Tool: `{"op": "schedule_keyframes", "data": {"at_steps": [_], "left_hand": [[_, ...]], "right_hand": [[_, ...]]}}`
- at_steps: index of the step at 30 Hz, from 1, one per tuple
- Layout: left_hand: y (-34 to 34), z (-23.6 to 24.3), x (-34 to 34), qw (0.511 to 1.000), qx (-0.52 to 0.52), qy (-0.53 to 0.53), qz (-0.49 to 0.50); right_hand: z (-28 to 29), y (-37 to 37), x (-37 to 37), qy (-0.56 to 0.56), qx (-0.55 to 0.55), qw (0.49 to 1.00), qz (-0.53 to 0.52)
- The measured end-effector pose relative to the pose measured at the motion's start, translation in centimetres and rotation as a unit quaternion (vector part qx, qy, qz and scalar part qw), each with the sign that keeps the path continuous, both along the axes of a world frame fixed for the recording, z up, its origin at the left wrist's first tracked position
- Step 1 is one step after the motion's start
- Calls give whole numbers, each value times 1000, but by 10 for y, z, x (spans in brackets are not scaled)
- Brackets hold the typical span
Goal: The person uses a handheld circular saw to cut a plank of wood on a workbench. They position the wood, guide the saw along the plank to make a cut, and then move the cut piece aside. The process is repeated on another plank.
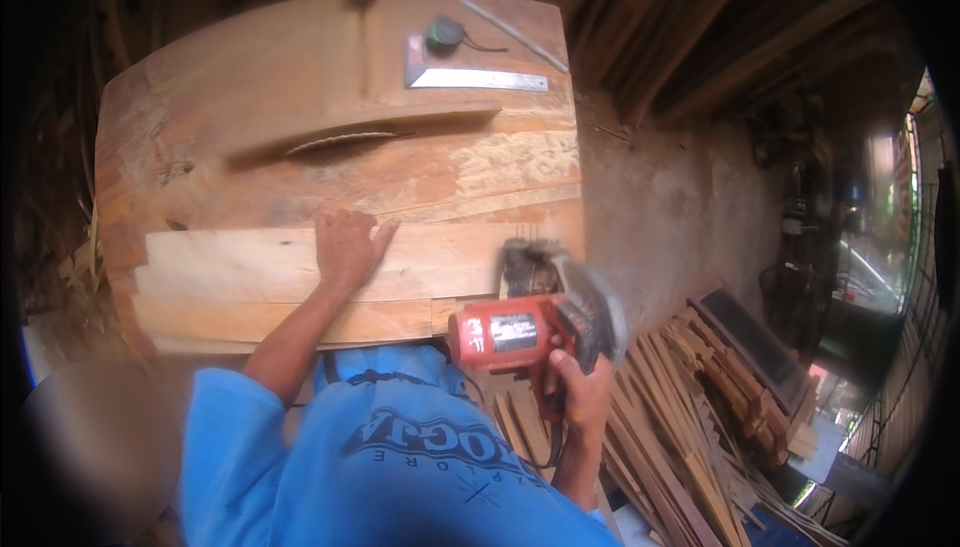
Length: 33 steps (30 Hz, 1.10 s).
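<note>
My left hand [347, 244] lies spread flat on the pale wooden plank [300, 265] near the workbench's front edge; my right hand [577, 387] grips the red circular saw [535, 325] at the plank's right end, so cutting looks barely begun.

We cannot see the blade of the red circular saw [530, 322]; its guard is blurred. Our right hand [578, 387] hides the saw's handle. Our left hand [347, 247] covers part of the pale wooden plank [240, 265]. The stacked wooden slats [690, 447] run off the lower edge.
</note>
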<state>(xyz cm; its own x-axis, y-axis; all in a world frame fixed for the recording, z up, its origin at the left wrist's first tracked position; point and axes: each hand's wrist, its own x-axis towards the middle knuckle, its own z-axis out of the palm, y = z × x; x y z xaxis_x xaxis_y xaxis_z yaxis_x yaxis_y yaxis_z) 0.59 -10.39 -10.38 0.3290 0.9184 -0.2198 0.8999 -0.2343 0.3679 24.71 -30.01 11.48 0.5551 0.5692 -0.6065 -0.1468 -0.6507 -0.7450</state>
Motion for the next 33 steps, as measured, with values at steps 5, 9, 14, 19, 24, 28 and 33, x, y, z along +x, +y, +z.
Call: {"op": "schedule_keyframes", "data": {"at_steps": [5, 9, 14, 19, 24, 28, 33], "left_hand": [[0, 1, 1, 1000, 2, -19, 8], [-2, 3, 1, 999, 30, -23, 5], [-2, 1, 0, 999, 31, -17, -1], [0, 0, 0, 1000, 12, -3, -3], [0, 4, 1, 1000, 14, -16, 8], [0, -3, 3, 1000, 10, 2, 9], [-4, -14, -2, 996, 67, -55, 21]], "right_hand": [[-13, -23, -6, 29, -1, 1000, -6], [-16, -25, -6, 26, -7, 1000, 1], [-19, -13, -6, 26, -6, 1000, 9], [-15, -1, -2, 42, -16, 999, 17], [-18, -3, 2, 47, 9, 999, 17], [-24, -25, 9, 1, -54, 998, 37], [-16, -87, 27, 28, -62, 997, -38]]}}
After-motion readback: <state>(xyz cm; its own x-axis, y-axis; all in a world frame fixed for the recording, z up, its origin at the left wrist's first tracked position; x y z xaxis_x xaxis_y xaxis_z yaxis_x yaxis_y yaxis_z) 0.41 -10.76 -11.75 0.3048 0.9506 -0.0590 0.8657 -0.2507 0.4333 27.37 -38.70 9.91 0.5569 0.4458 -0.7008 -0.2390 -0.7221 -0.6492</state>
